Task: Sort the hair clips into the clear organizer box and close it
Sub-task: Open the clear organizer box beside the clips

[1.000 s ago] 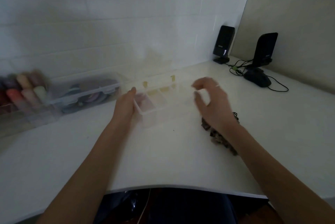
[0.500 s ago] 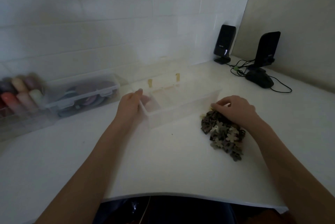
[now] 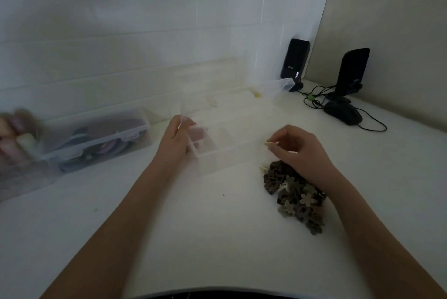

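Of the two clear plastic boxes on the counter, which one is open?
The organizer box that the left hand holds by its end is open. The box to its left, full of dark round things, has its lid on.

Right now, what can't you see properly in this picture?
Head view only:
- Clear organizer box: see-through and blurred, so its dividers and contents are unclear.
- Clip pinched in the right hand: too small to make out its shape.
- Pile of hair clips: partly hidden under the right wrist.
- Left hand: fingertips hidden behind the box wall.
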The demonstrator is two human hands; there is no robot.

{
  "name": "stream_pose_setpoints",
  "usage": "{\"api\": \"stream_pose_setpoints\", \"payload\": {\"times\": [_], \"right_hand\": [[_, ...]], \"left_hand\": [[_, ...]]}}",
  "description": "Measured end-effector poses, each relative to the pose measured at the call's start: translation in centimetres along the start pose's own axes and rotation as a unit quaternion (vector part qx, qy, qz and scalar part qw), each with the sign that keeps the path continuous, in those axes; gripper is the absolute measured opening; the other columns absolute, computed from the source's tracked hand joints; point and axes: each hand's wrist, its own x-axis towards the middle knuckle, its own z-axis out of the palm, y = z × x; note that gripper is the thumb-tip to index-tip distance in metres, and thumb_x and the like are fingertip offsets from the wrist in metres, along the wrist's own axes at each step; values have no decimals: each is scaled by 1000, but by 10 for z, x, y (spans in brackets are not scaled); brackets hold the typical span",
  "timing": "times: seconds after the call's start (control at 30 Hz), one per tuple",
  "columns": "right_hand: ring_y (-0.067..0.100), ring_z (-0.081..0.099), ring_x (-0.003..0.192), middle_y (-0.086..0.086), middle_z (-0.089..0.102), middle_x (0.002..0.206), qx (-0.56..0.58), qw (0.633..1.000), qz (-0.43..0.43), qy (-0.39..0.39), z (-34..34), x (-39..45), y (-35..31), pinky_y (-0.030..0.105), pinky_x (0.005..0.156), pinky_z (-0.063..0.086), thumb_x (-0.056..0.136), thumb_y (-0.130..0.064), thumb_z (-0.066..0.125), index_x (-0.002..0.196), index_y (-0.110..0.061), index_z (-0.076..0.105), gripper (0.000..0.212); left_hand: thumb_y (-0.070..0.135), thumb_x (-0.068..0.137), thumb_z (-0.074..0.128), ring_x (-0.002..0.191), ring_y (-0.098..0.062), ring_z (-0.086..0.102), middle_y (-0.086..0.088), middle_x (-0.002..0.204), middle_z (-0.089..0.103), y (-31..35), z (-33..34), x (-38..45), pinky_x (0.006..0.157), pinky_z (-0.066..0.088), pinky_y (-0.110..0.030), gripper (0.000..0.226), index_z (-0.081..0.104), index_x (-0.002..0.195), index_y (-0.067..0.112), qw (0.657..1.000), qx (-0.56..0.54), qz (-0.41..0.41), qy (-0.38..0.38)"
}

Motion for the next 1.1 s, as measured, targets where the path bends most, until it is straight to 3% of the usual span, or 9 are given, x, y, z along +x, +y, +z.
{"api": "stream_pose_setpoints", "payload": {"times": [0.07,0.17,0.27,0.33,0.57,0.67,0.77,0.97,1.1], "right_hand": [[14,61,69,4,64,90,40,999,-21,-13,3,0,-4,24,67,54,81,-2,68,100,-14,61,23],[12,57,71,0,57,93,-46,996,-54,-45,6,4,-3,19,72,52,83,-4,65,124,-28,55,48],[7,55,82,-5,53,95,-137,986,-74,-61,12,6,-4,13,81,47,85,-9,62,121,-29,60,41],[6,56,85,-4,54,97,-145,985,-72,-58,15,4,-7,12,84,47,85,-10,63,114,-27,64,33],[4,60,86,-1,58,94,-116,990,-66,-50,16,-2,-12,7,82,48,82,-5,67,108,-22,66,30],[6,61,83,1,60,91,-84,993,-53,-56,17,-6,-13,10,78,51,81,-4,68,107,-23,65,33],[12,64,80,1,63,88,-29,996,-57,-60,18,-9,-15,17,75,54,81,-5,69,110,-23,63,35],[15,64,78,-6,69,94,11,994,-110,-8,27,-9,-28,23,66,53,79,-7,71,89,-16,59,18],[12,64,87,-11,70,95,-44,985,-168,-7,48,-3,-42,24,71,50,80,-15,72,83,-23,58,17]], "left_hand": [[26,100,37,91,-24,68,-19,104,67,-3,2,2,72,56,-32,24,52,83,20,1000,-15,-5,14],[32,100,38,77,-22,70,-18,87,70,-5,5,9,76,54,-35,30,54,80,16,995,-89,-31,34],[39,97,40,56,-14,68,-3,55,65,-2,7,14,68,52,-29,40,53,71,12,971,-209,-99,53],[46,95,41,53,-14,66,-3,51,65,0,8,17,66,53,-27,49,55,67,9,962,-238,-122,56],[38,93,50,64,-16,69,-4,68,74,-5,5,11,70,55,-32,36,63,94,5,976,-152,-157,7],[31,98,43,65,-13,72,-3,69,75,-3,4,9,73,55,-35,29,57,89,8,988,-115,-101,13],[34,100,37,68,-9,71,0,64,74,4,4,6,65,53,-27,28,53,85,17,993,-87,-67,34],[45,97,36,103,-21,63,-10,110,68,20,3,0,84,49,-44,35,59,81,25,992,-85,-49,74],[41,96,42,103,-29,63,-7,88,68,24,6,-2,92,48,-45,39,61,73,17,983,-136,-76,99]]}}
